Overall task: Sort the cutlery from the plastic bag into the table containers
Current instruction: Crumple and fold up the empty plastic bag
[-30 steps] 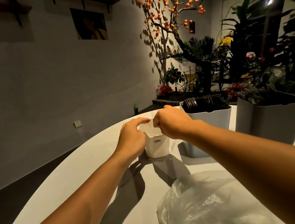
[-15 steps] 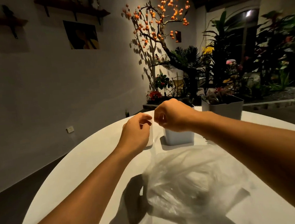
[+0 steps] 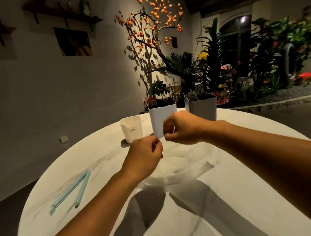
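Note:
A clear plastic bag [image 3: 184,164] lies crumpled on the round white table [image 3: 240,195], right under my hands. My left hand [image 3: 144,157] and my right hand [image 3: 183,128] hover just above it, close together, each pinching the bag's thin upper edge. Behind them stand three containers: a small white cup [image 3: 131,129] on the left, a taller white container [image 3: 159,117] holding dark cutlery in the middle, and a grey container [image 3: 201,107] with pale cutlery on the right. What is in the bag cannot be made out.
A light blue bag clip [image 3: 71,191] lies open on the table to the left. Beyond the table's far edge are potted plants [image 3: 184,72] and a tree with orange fruit [image 3: 151,28]. A wall runs along the left.
My hands have pulled back from the small white cup toward me, over the bag. The view has widened, and the blue clip and all three containers now show.

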The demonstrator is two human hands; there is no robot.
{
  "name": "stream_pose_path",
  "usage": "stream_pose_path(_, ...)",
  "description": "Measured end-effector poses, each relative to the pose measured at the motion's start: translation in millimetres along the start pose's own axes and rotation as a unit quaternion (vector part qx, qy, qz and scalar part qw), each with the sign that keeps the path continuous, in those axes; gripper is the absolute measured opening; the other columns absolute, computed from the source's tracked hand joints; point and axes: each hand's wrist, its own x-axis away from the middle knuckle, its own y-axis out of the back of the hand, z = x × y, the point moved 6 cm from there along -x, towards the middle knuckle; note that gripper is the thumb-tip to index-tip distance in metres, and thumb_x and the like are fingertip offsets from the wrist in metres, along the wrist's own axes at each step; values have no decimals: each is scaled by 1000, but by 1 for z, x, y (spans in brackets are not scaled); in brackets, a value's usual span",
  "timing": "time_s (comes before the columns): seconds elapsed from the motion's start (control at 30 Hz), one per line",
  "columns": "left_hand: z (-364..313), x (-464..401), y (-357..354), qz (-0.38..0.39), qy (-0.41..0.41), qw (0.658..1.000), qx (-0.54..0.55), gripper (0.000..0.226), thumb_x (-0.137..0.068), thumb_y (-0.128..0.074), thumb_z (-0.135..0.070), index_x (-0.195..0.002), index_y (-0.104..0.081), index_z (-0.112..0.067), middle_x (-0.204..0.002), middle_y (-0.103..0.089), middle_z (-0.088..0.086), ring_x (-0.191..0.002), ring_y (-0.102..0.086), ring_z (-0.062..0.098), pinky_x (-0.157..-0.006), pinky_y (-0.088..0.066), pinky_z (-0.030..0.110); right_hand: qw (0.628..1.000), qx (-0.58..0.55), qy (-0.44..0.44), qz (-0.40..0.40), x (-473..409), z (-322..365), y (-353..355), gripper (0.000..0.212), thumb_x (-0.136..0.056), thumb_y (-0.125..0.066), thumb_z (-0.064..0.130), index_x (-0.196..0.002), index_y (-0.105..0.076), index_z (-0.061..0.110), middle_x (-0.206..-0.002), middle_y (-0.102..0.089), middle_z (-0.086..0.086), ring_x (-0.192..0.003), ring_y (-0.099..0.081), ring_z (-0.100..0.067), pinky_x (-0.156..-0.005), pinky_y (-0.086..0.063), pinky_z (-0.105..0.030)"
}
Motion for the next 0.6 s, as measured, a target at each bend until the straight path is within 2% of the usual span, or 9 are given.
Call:
stream_pose_path(0.07, 6, 11, -15, 19, 3, 994, -112, 21, -97, -58, -32, -114, -64, -23, -114, -64, -6, -99, -60, 12, -101, -44, 29, 1000, -2, -15, 11, 11, -9, -9, 13, -94, -63, 19, -102, -72, 14, -99, -71, -3, -88, -67, -16, -82, -59, -31)
stream_pose_path(0.13, 16, 15, -25, 26, 18, 990, -139, 29, -94, -61, -34, -122, -63, -27, -124, -64, -5, -106, -61, 15, -101, -44, 25, 999, 0, -29, 32, 19, -19, -19, 16, -95, -61, 15, -106, -72, 14, -105, -71, -4, -93, -67, -18, -86, -57, -30)
stream_pose_path(0.2, 23, 15, -35, 39, 34, 990, -135, 38, -93, -62, -37, -130, -59, -30, -134, -59, -5, -116, -58, 16, -105, -42, 27, 997, 4, -43, 62, 27, -29, -30, 23, -96, -57, 10, -114, -71, 14, -112, -71, -4, -100, -66, -19, -91, -55, -31)
stream_pose_path(0.27, 29, 14, -49, 78, 44, 984, -156, 53, -91, -62, -46, -140, -47, -34, -147, -47, -6, -130, -47, 17, -112, -36, 34, 995, 14, -55, 86, 33, -41, -39, 29, -96, -55, 6, -119, -70, 15, -120, -69, -2, -107, -65, -20, -94, -52, -30)
stream_pose_path(0.33, 34, 13, -63, 115, 37, 974, -192, 77, -86, -63, -59, -151, -26, -39, -159, -27, -7, -145, -28, 20, -119, -26, 41, 994, 27, -60, 90, 34, -49, -46, 32, -96, -56, 6, -124, -67, 18, -127, -65, -1, -116, -61, -20, -97, -48, -30)
stream_pose_path(0.4, 39, 9, -69, 143, 29, 975, -170, 102, -78, -66, -67, -154, -5, -39, -164, -9, -8, -151, -11, 20, -121, -18, 43, 994, 42, -58, 86, 32, -55, -51, 36, -96, -58, 12, -130, -62, 21, -135, -60, 1, -124, -55, -20, -103, -44, -32)
stream_pose_path(0.47, 44, 1, -71, 168, 22, 974, -152, 117, -71, -70, -69, -154, 6, -37, -165, 3, -10, -152, 0, 19, -122, -13, 43, 994, 44, -56, 80, 26, -61, -58, 41, -95, -61, 20, -136, -57, 24, -140, -55, 3, -129, -50, -19, -107, -41, -33)
stream_pose_path(0.53, 48, -6, -73, 201, 5, 965, -168, 123, -69, -70, -72, -154, 11, -37, -164, 10, -11, -151, 9, 17, -123, -7, 43, 995, 36, -54, 73, 22, -64, -67, 47, -95, -62, 30, -141, -50, 29, -144, -51, 6, -132, -46, -18, -109, -38, -34)
stream_pose_path(0.6, 56, -8, -81, 244, 12, 957, -157, 124, -65, -68, -76, -153, 10, -39, -163, 10, -13, -151, 9, 16, -123, -5, 41, 994, 13, -52, 93, 22, -68, -83, 52, -96, -57, 44, -145, -43, 34, -146, -48, 6, -132, -44, -18, -109, -36, -35)
